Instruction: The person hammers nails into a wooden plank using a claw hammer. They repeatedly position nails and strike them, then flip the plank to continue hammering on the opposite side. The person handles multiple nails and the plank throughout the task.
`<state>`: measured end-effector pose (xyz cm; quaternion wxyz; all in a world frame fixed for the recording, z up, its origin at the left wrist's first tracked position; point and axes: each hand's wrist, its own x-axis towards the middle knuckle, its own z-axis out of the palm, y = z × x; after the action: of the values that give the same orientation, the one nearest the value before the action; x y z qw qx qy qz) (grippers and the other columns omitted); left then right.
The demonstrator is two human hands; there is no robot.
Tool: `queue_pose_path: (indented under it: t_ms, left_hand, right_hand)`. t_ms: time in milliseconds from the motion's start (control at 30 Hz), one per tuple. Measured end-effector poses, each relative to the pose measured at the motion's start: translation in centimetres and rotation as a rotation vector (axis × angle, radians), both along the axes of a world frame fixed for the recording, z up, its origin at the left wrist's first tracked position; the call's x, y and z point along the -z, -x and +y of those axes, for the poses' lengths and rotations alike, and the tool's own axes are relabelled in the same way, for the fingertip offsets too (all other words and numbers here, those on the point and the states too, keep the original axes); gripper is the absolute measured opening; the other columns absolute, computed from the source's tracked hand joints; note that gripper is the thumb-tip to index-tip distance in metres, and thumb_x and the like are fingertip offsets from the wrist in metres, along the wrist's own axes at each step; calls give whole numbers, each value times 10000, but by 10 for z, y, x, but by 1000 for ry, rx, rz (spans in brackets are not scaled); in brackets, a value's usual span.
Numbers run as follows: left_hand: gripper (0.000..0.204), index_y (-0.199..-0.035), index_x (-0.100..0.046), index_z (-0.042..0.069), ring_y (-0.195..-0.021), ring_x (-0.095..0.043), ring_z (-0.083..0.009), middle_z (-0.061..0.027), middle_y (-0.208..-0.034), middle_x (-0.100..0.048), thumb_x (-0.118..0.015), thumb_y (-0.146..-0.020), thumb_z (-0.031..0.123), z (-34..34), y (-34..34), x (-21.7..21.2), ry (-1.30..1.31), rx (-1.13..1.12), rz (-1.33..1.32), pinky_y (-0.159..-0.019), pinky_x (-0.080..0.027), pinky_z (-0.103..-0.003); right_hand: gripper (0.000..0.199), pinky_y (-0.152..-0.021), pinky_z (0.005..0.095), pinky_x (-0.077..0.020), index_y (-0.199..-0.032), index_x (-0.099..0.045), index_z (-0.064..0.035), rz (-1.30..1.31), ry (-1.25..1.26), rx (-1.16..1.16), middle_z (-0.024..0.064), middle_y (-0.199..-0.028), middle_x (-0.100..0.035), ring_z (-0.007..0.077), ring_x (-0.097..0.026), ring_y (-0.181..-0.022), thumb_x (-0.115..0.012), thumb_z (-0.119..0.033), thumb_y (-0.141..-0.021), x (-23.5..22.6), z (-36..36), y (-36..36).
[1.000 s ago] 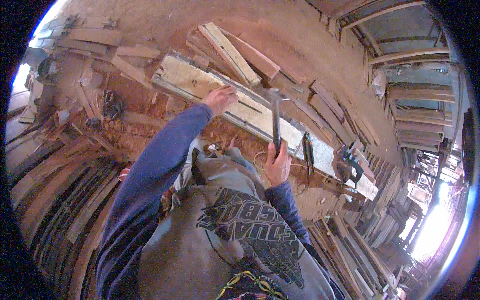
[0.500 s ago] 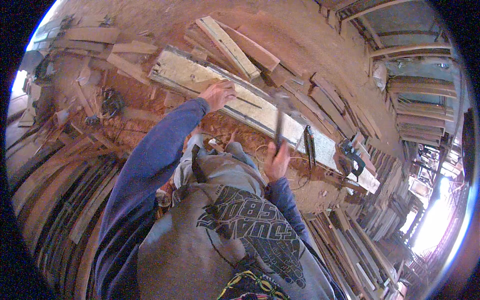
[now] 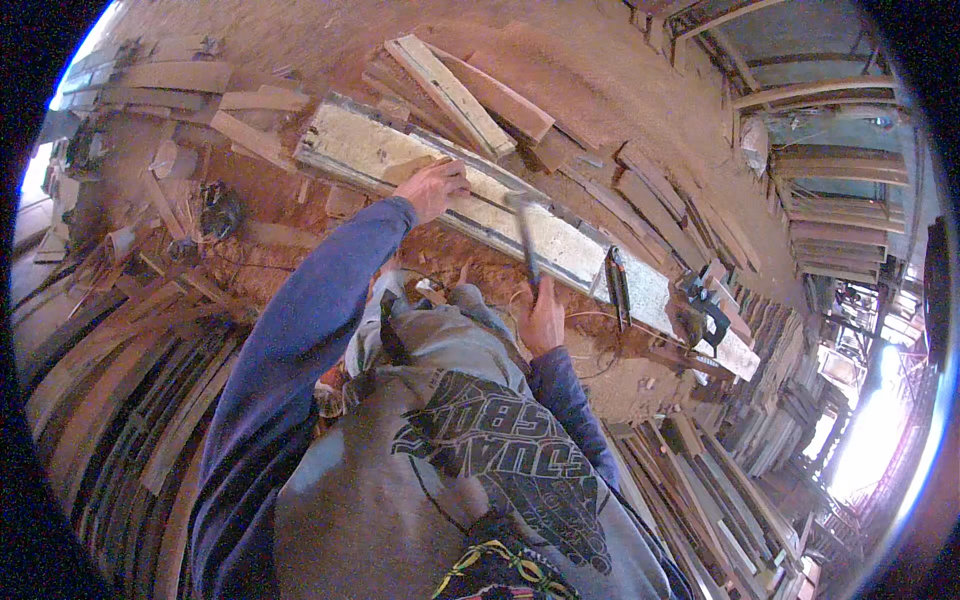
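A long pale timber beam [image 3: 365, 145] with dark edges lies slantwise in front of me. My left hand [image 3: 437, 190] is on its upper face, the fingers curled and closed; what they grip is hidden. My right hand [image 3: 542, 322] is closed round the handle of a hammer [image 3: 527, 240], just on the near side of the beam. The blurred hammer head is over the beam, to the right of my left hand. Further right on the beam rests a black tool with two long legs [image 3: 620, 283], like pincers.
A black-handled power tool [image 3: 708, 322] sits towards the beam's right end. Loose planks [image 3: 450, 95] lie beyond the beam. Stacked boards [image 3: 130, 400] fill the left, with more timber [image 3: 700, 490] at the lower right. Reddish dust covers the ground.
My right hand and the hammer have moved left, bringing the hammer head nearer my left hand. My left hand has stayed almost in place on the beam.
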<state>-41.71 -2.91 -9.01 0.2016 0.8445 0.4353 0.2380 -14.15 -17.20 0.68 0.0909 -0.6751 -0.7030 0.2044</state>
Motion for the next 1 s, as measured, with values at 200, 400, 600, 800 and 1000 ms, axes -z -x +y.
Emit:
queue_pose_path:
  t_ms: [200,400,600,800,1000]
  left_hand:
    - [130,-932,-683,71,-991,-578,-284,-77,-1012,-586,-611,-825,82,-6,-1,-10,-112,-89,3,-902,-491,-373]
    - [134,-937,-680,74,-1011,-575,-290,-80,-988,-609,-618,-818,75,-8,7,-9,-189,-31,-55,-907,-486,-385]
    - [202,-963,-663,93,-1034,-568,-278,-59,-1023,-610,-623,-771,48,-10,12,-11,-199,-51,45,-933,-468,-394]
    - [242,-1007,-677,112,-1088,-544,-275,-51,-1072,-596,-611,-779,64,-15,10,-20,-226,-121,106,-959,-450,-417]
    - [255,-1022,-693,109,-1063,-547,-270,-49,-1059,-592,-612,-781,83,-16,8,-18,-220,-157,65,-950,-455,-400]
  right_hand:
    - [382,-663,540,-463,-1112,-538,22,69,53,85,277,-886,-636,485,-608,-803,-519,-336,-981,21,-9,-19]
    - [381,-671,514,-462,-1073,-539,13,190,-69,145,276,-864,-618,485,-598,-813,-520,-357,-985,23,-19,-17]
    - [380,-679,514,-457,-1066,-539,8,260,32,217,280,-870,-609,496,-591,-832,-514,-363,-988,17,-27,-24]
    - [378,-669,512,-460,-1064,-542,8,226,-21,181,269,-864,-617,497,-593,-825,-517,-361,-987,11,-22,-17]
    - [378,-643,482,-472,-1076,-540,22,269,-110,132,235,-791,-624,463,-618,-752,-527,-344,-983,-14,-2,-4]
